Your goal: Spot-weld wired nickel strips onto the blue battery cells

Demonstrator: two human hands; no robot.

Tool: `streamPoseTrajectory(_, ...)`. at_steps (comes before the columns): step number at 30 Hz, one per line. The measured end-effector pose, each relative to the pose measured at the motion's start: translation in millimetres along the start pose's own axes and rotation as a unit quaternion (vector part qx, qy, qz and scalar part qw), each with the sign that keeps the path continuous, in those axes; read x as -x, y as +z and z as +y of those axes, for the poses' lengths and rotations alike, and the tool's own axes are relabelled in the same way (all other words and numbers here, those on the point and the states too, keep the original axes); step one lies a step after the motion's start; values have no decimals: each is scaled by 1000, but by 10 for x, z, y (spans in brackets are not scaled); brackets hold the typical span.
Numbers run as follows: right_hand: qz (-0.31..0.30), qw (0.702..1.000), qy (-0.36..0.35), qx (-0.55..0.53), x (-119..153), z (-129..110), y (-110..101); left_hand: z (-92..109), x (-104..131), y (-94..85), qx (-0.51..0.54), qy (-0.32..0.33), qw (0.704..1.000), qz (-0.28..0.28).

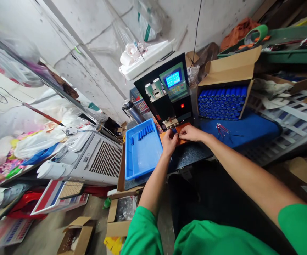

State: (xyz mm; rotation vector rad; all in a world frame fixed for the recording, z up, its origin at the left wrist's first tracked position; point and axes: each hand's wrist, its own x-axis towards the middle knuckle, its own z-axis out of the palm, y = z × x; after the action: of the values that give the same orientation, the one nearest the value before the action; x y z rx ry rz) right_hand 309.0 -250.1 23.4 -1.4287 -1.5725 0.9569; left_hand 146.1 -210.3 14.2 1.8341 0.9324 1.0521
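My left hand (pixel 170 141) is closed around a blue battery cell (pixel 174 131), just below the electrodes of a black spot welder (pixel 166 95) with a lit display (pixel 173 79). My right hand (pixel 190 133) is pinched close beside the cell; whatever its fingers hold is too small to make out. Both hands are over an orange board (pixel 183 127) at the welder's foot. Left of them, a blue tray (pixel 132 163) has several blue cells (pixel 145 132) lying near its far side. Red and black wires (pixel 222 130) lie on the blue surface to the right.
An open cardboard box (pixel 227 75) of stacked blue cells stands right of the welder. Behind the tray is a steel flask (pixel 133 111). A grey air cooler (pixel 96 157) is at left. Open boxes (pixel 76 235) sit on the floor. Green tape (pixel 262 33) rests on a green tray (pixel 293 56).
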Motion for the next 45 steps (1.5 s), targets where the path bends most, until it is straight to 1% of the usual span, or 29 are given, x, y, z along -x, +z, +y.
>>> streamPoseTrajectory(3, -9, 997, 5, -78, 63, -19, -10, 4, 1, -3, -8, -3, 1000, 1)
streamPoseTrajectory(6, -2, 982, 35, -184, 119, -32, -20, -6, 4, -2, 11, -17, 1000, 5)
streamPoseTrajectory(11, 64, 940, 75, -327, 63, -30, 45, -23, 6, -15, 70, -50, 996, 16)
streamPoseTrajectory(13, 81, 924, 83, -363, 18, -31, 80, -4, -6, -37, 71, -43, 996, 22)
streamPoseTrajectory(15, 94, 914, 86, -386, -15, -39, 99, 39, -23, -69, 54, -28, 998, 15)
streamPoseTrajectory(18, 102, 901, 93, -411, -30, -52, 91, 133, -30, -119, 8, -12, 1000, -17)
streamPoseTrajectory(22, 115, 888, 97, -434, 3, -48, 54, 225, 43, -167, -28, -18, 998, -56)
streamPoseTrajectory(25, 108, 885, 84, -446, 38, -33, 35, 226, 136, -192, -14, -43, 996, -74)
streamPoseTrajectory(28, 94, 886, 74, -448, 65, -27, 17, 180, 206, -204, 25, -65, 993, -94)
streamPoseTrajectory(31, 83, 888, 68, -446, 89, -36, -3, 141, 235, -197, 43, -61, 991, -107)
streamPoseTrajectory(33, 76, 892, 65, -440, 104, -43, -14, 140, 239, -188, 20, -45, 994, -97)
streamPoseTrajectory(37, 71, 897, 62, -432, 120, -35, -20, 178, 230, -177, -41, -9, 998, -53)
streamPoseTrajectory(39, 72, 898, 62, -430, 120, -23, -15, 191, 218, -165, -41, -10, 998, -44)
streamPoseTrajectory(45, 88, 899, 45, -428, 109, 0, 16, 196, 167, -103, -2, -41, 999, -19)
